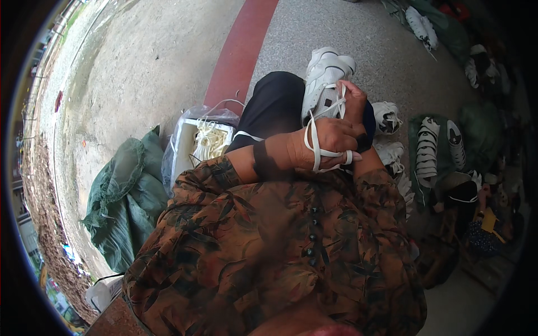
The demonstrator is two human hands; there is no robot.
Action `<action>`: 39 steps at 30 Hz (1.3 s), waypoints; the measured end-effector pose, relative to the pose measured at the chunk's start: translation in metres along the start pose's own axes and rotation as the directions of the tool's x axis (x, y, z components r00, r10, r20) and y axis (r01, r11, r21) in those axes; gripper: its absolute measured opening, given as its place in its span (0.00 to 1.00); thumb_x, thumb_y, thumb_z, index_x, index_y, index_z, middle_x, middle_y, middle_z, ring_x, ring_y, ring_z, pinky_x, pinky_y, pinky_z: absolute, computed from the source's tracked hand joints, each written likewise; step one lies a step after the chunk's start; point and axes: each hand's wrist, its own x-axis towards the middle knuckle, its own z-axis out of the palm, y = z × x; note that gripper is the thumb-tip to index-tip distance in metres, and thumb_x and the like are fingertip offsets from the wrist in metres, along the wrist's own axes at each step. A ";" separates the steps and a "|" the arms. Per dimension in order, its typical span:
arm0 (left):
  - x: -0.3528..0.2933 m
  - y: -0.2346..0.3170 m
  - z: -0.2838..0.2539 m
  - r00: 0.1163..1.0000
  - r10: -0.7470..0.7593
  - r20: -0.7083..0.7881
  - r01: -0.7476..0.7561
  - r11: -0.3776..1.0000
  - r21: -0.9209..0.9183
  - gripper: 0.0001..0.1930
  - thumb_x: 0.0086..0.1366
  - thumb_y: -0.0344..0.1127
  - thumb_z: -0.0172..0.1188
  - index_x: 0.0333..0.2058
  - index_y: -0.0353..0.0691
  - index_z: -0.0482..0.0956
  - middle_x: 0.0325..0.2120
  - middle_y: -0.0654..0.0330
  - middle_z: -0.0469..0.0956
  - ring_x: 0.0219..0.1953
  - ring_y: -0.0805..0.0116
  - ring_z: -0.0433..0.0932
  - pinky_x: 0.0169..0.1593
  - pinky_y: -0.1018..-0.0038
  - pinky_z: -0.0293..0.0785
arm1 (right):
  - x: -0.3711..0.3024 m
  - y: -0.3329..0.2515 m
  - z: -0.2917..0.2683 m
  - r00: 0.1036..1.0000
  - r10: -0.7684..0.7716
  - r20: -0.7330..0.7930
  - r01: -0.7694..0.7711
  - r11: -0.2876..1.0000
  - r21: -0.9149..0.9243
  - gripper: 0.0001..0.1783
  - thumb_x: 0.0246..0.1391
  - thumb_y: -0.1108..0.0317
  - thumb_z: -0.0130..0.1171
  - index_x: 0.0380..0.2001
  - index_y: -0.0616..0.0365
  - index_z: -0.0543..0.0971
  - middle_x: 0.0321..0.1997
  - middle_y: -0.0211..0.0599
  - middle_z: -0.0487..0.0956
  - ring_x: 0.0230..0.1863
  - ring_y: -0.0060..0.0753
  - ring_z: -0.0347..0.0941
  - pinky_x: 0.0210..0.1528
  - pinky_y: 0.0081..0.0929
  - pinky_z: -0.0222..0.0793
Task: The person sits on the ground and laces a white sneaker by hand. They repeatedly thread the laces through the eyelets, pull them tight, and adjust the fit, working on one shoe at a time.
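A: Where is the shoe?

B: The white shoe (325,78) rests on the person's knee, on the dark trouser leg (274,106), toe pointing away from the body. Its long axis runs nearly straight up the view, leaning slightly right.

A: And the hands?

B: The left hand (328,148) sits just below the shoe's heel end, closed around a flat white lace (315,147) that loops across its knuckles and runs up into the shoe. The right hand (354,101) touches the shoe's right side, fingers curled against it; I cannot tell how firmly it grips. The right hand is the nearer of the 2 to the eyelets.

A: What is hard to see?

B: The eyelets are hidden behind lace and fingers, and the right palm is out of sight. Left of the knee, a clear bag (193,140) holds a box of pale laces. A green sack (126,196) lies further left. More white shoes (428,151) lie on the right, near another person (476,213) who is cut off by the dark rim.
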 end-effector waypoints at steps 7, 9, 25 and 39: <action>-0.013 -0.003 -0.012 0.992 -0.115 0.060 0.126 0.965 -0.232 0.11 0.58 0.36 0.59 0.25 0.34 0.71 0.25 0.54 0.71 0.29 0.54 0.71 0.35 0.65 0.67 | 0.019 -0.004 -0.010 0.859 0.451 -0.243 -0.219 0.752 0.622 0.09 0.58 0.67 0.50 0.29 0.62 0.70 0.31 0.44 0.77 0.25 0.28 0.73 0.24 0.17 0.69; -0.020 0.003 -0.029 0.963 -0.268 0.008 0.249 0.883 -0.398 0.12 0.61 0.39 0.56 0.26 0.35 0.72 0.24 0.55 0.71 0.29 0.59 0.71 0.36 0.66 0.68 | 0.011 0.006 -0.040 0.834 0.435 -0.339 -0.154 0.775 0.613 0.08 0.58 0.68 0.49 0.31 0.63 0.70 0.31 0.45 0.76 0.30 0.34 0.75 0.28 0.20 0.72; -0.311 -0.083 -0.105 -0.313 -0.947 0.073 0.713 -0.284 -0.641 0.15 0.58 0.42 0.59 0.34 0.35 0.76 0.24 0.51 0.79 0.34 0.55 0.79 0.37 0.67 0.74 | -0.109 0.038 -0.226 0.757 0.637 -0.146 -0.442 0.336 -0.832 0.12 0.42 0.75 0.59 0.33 0.66 0.73 0.30 0.42 0.79 0.36 0.42 0.77 0.38 0.33 0.71; -0.015 -0.129 -0.003 0.764 -0.638 -0.100 0.612 0.666 0.426 0.10 0.52 0.38 0.61 0.32 0.39 0.78 0.31 0.52 0.77 0.37 0.50 0.76 0.40 0.63 0.72 | 0.005 -0.010 -0.029 0.924 -0.146 0.354 0.352 0.687 -0.635 0.11 0.44 0.78 0.50 0.34 0.59 0.73 0.30 0.53 0.75 0.36 0.55 0.72 0.38 0.43 0.69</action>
